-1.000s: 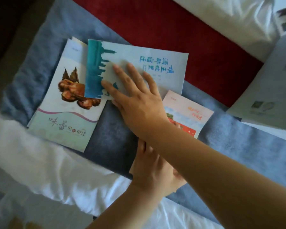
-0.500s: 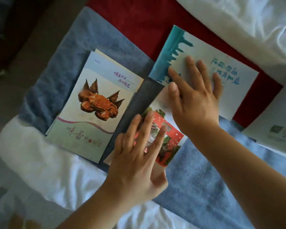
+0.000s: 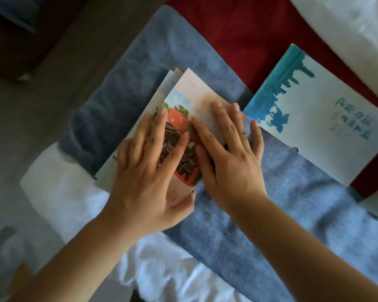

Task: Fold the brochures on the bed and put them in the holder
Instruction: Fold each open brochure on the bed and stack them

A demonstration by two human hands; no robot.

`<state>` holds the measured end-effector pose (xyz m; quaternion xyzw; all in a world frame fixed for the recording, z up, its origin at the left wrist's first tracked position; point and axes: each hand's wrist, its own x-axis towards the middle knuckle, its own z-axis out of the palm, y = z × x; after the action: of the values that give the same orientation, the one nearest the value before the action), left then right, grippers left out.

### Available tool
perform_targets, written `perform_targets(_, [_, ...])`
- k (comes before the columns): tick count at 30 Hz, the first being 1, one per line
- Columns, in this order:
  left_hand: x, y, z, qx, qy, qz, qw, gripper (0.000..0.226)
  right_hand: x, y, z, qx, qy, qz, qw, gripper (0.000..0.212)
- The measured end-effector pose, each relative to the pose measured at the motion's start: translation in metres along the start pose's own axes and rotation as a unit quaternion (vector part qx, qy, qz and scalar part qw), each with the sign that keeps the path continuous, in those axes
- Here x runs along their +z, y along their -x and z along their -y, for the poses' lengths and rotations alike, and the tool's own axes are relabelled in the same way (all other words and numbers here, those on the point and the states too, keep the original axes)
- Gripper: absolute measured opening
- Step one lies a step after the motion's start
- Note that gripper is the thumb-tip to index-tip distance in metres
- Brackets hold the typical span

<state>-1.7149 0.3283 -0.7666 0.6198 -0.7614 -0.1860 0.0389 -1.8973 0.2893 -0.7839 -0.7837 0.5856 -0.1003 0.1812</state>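
Pressing down: both of the person's hands lie flat on one brochure, with nothing clenched in either.
Left hand point(image 3: 144, 171): palm down, fingers straight and spread over the printed picture; the thumb sits at the brochure's near edge, and whether it hooks under the paper I cannot tell.
Right hand point(image 3: 229, 158): palm down and relaxed, its inner fingers on the brochure's right side and its outer fingers on the blanket.
Top brochure: a folded paper brochure with a red and green photo and a pale pink top point(image 3: 196, 94), lying tilted on a stack.
Stack: pale paper brochures point(image 3: 155, 99) fanned out under the top one, with only their left edges showing.
Other brochure: a white paper brochure with a teal skyline print point(image 3: 314, 118), lying flat just right of the hands and touched by neither.
Bedding: a grey-blue fleece blanket point(image 3: 227, 225) under the stack, a dark red cloth point(image 3: 238, 40) beyond it, and a white sheet point(image 3: 63, 203) at the near edge.
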Motion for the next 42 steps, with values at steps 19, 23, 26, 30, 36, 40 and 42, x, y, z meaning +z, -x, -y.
perform_targets(19, [-0.032,0.023,0.007,-0.055,-0.006,0.115,0.992,0.090,-0.021,-0.015,0.072,0.084,0.046,0.291,0.952,0.078])
perform_targets(23, [-0.025,0.011,0.012,-0.063,0.005,0.155,0.986,0.097,-0.007,-0.034,0.082,0.140,0.079,0.316,0.935,0.061])
perform_targets(26, [-0.024,0.005,0.011,-0.084,-0.008,0.190,0.978,0.082,0.000,-0.051,0.089,0.172,0.081,0.354,0.916,0.073])
perform_targets(30, [-0.015,0.003,0.006,-0.074,-0.077,0.220,0.970,0.072,0.007,-0.046,0.077,0.132,0.107,0.369,0.914,0.062])
perform_targets(36, [-0.007,-0.004,0.003,-0.097,-0.131,0.250,0.954,0.073,0.019,-0.046,0.071,0.123,0.103,0.356,0.921,0.066])
perform_targets(40, [-0.009,-0.006,-0.002,-0.122,-0.144,0.251,0.949,0.067,0.021,-0.043,0.068,0.107,0.078,0.332,0.934,0.069])
perform_targets(42, [-0.012,-0.007,-0.003,-0.120,-0.152,0.256,0.947,0.072,0.017,-0.034,0.058,0.079,0.055,0.306,0.947,0.073])
